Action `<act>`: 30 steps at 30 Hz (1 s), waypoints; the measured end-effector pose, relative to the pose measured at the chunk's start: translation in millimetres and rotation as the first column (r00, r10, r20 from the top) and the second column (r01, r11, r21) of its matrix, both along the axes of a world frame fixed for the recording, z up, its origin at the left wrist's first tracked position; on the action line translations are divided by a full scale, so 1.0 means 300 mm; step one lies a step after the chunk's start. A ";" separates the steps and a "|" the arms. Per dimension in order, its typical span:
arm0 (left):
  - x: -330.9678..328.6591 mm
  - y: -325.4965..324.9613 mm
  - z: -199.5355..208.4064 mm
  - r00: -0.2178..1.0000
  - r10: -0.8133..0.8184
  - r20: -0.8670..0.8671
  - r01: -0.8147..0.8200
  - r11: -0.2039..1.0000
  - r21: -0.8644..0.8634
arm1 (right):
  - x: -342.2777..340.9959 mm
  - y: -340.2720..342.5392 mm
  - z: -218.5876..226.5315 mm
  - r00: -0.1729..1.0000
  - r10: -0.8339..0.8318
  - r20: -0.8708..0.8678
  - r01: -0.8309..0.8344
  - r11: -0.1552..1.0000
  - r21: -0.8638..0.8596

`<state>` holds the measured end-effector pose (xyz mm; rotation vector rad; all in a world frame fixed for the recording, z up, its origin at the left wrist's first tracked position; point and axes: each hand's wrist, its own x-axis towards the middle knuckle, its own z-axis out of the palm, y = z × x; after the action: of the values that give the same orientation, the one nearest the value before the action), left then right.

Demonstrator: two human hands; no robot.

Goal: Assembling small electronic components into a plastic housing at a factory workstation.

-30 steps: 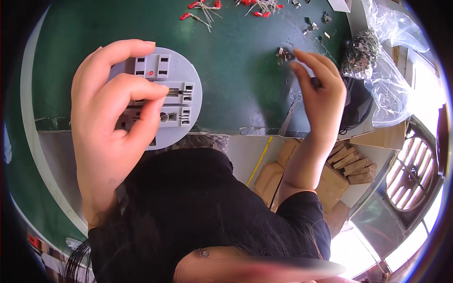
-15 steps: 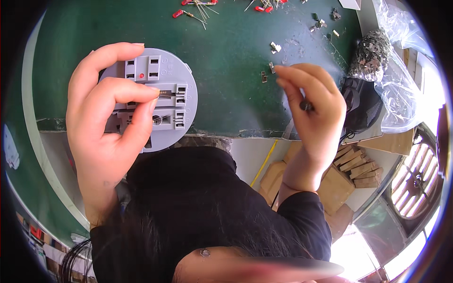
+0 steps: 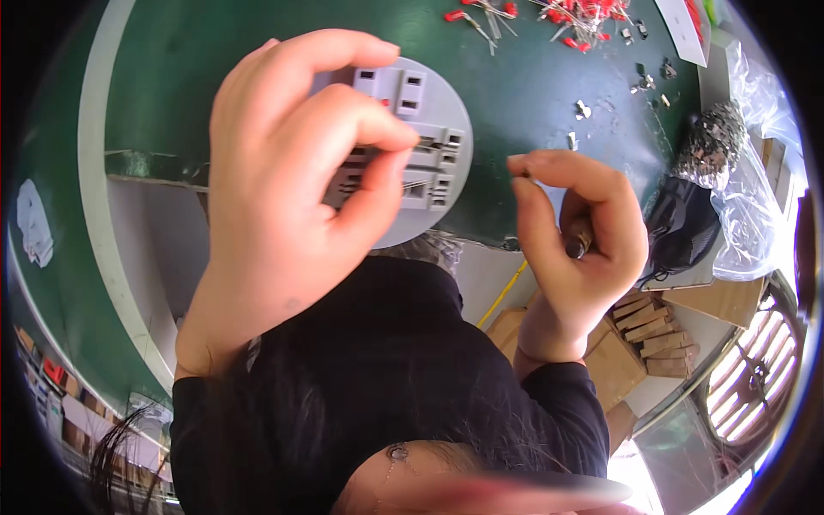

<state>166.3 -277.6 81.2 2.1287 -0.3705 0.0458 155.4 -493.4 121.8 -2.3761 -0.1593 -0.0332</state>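
A round grey plastic base (image 3: 459,112) with raised slotted blocks and a small red light lies at the table's front edge. My left hand (image 3: 292,163) covers its left side, index finger and thumb pinched over the blocks at a thin wire-leaded part (image 3: 427,142). Another thin lead (image 3: 418,184) shows in the block below. To the right of the base, my right hand (image 3: 592,227) pinches a tiny dark metal piece (image 3: 526,175) between thumb and index finger. Its curled fingers also hold a dark rod-like tool (image 3: 579,238), mostly hidden in the palm.
Small metal clips (image 3: 583,110) lie scattered beyond my right hand. Red LEDs with wire leads (image 3: 592,15) are heaped at the back. At the right stand a bag of metal bits (image 3: 711,146), clear plastic (image 3: 751,232) and a black pouch (image 3: 682,227). Cardboard (image 3: 601,356) lies below.
The view has shifted, so the table things sit further right and lower. My right hand has drawn nearer to the base with a tiny piece in its fingertips. My left hand still pinches over the base.
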 end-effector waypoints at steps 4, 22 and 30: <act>-0.006 -0.007 -0.021 0.998 0.033 0.053 -0.032 0.999 -0.003 | 0.031 0.023 -0.041 0.984 0.144 0.105 -0.151 0.987 0.059; 0.000 -0.009 -0.025 0.991 0.056 0.124 -0.060 0.998 0.027 | -0.015 0.070 -0.049 0.997 -0.066 -0.039 0.070 0.992 0.103; 0.007 -0.019 0.050 1.000 0.026 0.004 -0.026 0.992 0.122 | -0.010 0.076 -0.055 0.994 -0.066 -0.090 0.080 0.982 0.171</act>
<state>168.5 -283.1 96.2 2.2548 -0.3554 0.0417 152.4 -470.7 105.2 -2.2030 -0.0276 0.0169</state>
